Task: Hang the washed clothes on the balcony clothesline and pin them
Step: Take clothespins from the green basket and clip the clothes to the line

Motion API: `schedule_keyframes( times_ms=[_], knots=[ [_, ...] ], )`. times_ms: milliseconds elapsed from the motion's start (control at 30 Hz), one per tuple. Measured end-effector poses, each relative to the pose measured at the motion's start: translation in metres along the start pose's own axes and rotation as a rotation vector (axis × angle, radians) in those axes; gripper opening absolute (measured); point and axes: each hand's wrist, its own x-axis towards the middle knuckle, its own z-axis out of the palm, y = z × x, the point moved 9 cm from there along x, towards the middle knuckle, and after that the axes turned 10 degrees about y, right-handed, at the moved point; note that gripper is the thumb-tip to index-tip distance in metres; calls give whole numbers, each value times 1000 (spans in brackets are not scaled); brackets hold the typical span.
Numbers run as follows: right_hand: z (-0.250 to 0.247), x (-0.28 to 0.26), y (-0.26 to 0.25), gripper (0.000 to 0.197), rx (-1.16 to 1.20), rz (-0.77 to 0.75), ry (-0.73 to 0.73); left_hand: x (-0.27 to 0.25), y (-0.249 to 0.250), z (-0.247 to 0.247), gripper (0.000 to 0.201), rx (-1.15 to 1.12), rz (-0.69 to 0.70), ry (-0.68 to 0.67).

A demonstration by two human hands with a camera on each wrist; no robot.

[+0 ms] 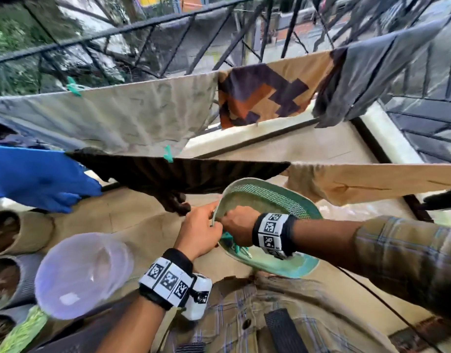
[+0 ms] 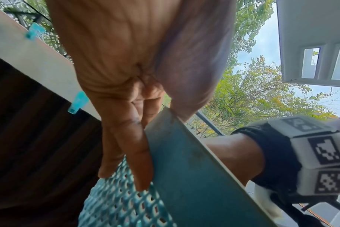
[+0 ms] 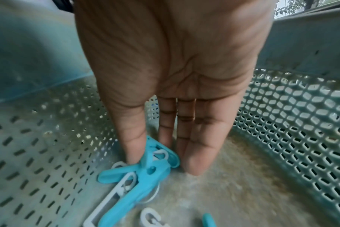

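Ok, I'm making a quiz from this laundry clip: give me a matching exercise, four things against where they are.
1. left hand
2. right hand
3. blue garment
4. patterned cloth

a. on the far line
b. inside the basket, at the clothespins
c. gripping the basket's rim
d. on the near line, leftmost

Pairs: 1-c, 2-b, 3-d, 4-a

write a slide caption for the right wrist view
Right hand reaches into the green basket, fingertips on a blue clothespin.
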Motion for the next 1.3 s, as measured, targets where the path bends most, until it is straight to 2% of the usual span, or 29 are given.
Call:
schedule_keyframes(
  times_ms=[200,433,500,667,833,967,1133,1300],
  knots=[
    [-16,-52,56,32,132,2,108,0,39,45,38,7,-3,-3],
    [-64,-120,127,36,366,99,384,5,64,58,54,58,24,-30],
    [-78,-140,147,33,397,131,474,10,70,58,50,49,45,-35],
    [-88,-186,216,29,460,370,652,29,69,62,53,-15,-18,-67],
    [-73,-232,293,26,385,655,634,51,93,87,55,-7,1,-141],
    [-54,-269,345,23,226,844,494,69,117,111,58,24,18,-237],
    [-33,-298,392,22,120,891,348,86,139,134,65,34,25,-307],
    [-22,-310,433,22,35,846,279,85,166,156,61,6,21,-275]
  ],
)
